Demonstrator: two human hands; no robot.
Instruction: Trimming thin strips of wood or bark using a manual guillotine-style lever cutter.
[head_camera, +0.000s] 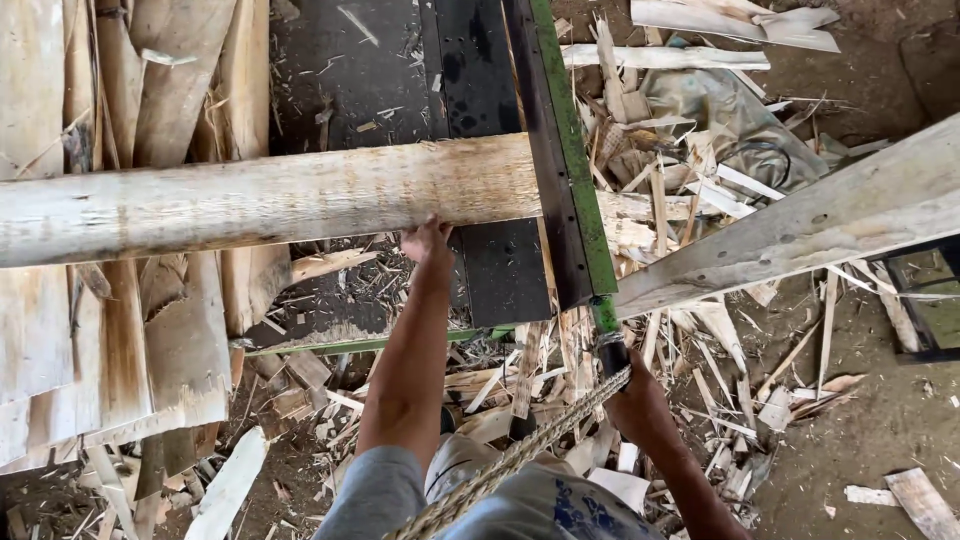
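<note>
The long pale log (260, 195) lies across the dark surface (370, 70), running from 9 to 3 o'clock, with the left hand (428, 243) pressed open against its near edge while the right hand (630, 395) grips the green lever's black handle (612, 352) at 5 o'clock.

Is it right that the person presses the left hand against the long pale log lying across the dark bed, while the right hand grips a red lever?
Not quite. The head view shows the left hand against the long pale log across the dark bed, as you say. But the lever that the right hand grips at its lower end is green, not red.
</note>
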